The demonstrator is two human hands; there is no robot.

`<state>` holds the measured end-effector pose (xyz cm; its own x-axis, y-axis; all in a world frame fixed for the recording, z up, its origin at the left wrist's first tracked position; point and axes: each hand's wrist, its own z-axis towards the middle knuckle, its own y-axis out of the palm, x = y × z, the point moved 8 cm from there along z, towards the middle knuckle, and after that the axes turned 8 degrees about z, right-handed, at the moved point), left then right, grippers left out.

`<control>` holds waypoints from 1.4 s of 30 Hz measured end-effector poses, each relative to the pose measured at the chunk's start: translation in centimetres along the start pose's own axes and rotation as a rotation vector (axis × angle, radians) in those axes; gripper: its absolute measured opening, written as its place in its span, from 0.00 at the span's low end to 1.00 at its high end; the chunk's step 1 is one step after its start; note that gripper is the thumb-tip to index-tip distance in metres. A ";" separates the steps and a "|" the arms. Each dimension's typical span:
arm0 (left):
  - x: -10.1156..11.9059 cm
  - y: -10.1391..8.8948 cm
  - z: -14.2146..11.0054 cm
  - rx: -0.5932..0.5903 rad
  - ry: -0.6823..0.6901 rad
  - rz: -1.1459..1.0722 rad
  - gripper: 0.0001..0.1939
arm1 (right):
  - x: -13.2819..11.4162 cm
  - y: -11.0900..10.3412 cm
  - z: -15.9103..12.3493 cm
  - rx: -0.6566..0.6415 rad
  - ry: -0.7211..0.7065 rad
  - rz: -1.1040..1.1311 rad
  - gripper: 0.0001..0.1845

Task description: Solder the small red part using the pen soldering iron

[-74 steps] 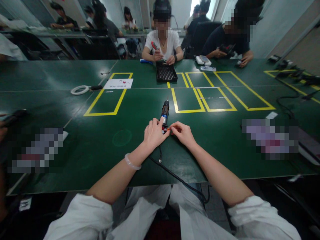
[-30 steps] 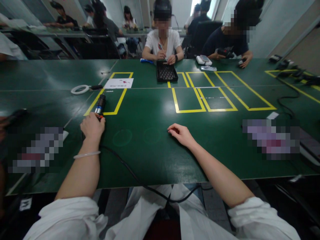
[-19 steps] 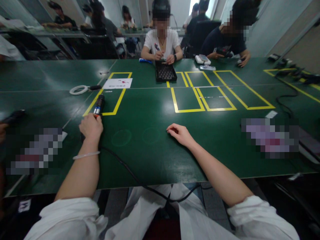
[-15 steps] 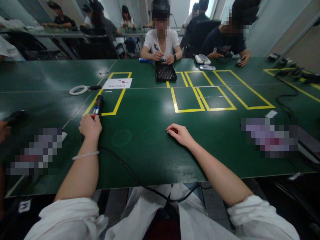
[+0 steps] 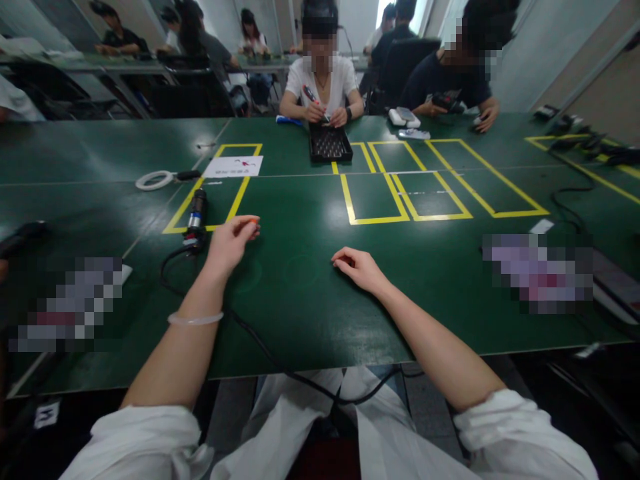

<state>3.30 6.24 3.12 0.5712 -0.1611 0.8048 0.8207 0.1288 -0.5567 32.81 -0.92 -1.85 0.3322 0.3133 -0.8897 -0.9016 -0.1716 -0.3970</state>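
My left hand (image 5: 233,244) is above the table, its thumb and fingertips pinched on a small orange piece (image 5: 255,221). Most of that piece is hidden by the fingers, so its kind does not show. Just left of this hand lies a black cylindrical tool (image 5: 197,212) with a blue band and a cable at its near end. My right hand (image 5: 359,268) rests on the green tabletop, fingers curled together, with nothing visible in them. Faint drawn circles (image 5: 302,270) mark the surface between my hands.
Yellow tape frames (image 5: 376,221) mark the table. A white paper card (image 5: 234,166) and a white cable coil (image 5: 154,180) lie at far left. Opposite, a person works over a black tray (image 5: 313,155); another person sits to the right. A black cable (image 5: 265,352) crosses the near edge.
My left hand has moved right, away from the black cylindrical tool, with the small orange piece now showing at its fingertips. My right hand has stayed in place.
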 end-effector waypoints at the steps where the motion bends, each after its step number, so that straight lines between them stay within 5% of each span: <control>1: 1.4 2.3 -0.7 -0.114 0.006 -0.051 0.22 | 0.0 0.0 0.0 -0.001 0.000 0.005 0.08; 6: 6.2 11.0 -4.8 -0.488 0.014 -0.207 0.22 | 0.2 0.1 -0.1 -0.013 -0.004 0.085 0.09; 11: 6.0 14.2 -6.6 -0.594 -0.007 -0.248 0.17 | 0.0 0.9 -0.1 -0.087 -0.027 0.183 0.17; 18: 5.0 14.5 -6.6 -0.579 0.010 -0.243 0.17 | -0.1 1.0 -0.1 -0.085 -0.026 0.190 0.10; 29: 5.3 14.5 -7.0 -0.565 -0.013 -0.260 0.17 | -0.1 0.8 -0.1 -0.054 -0.025 0.184 0.09; 35: 5.5 14.4 -7.1 -0.534 0.025 -0.258 0.15 | 0.6 1.1 0.0 -0.062 0.014 0.311 0.18; 42: 6.0 14.5 -7.4 -0.521 0.102 -0.198 0.12 | 0.5 0.7 0.1 -0.055 0.023 0.244 0.12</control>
<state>18.74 -0.14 -1.70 0.3827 -0.2300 0.8948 0.7962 -0.4091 -0.4458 32.30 -0.75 -2.56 0.1134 0.2354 -0.9653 -0.9395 -0.2906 -0.1813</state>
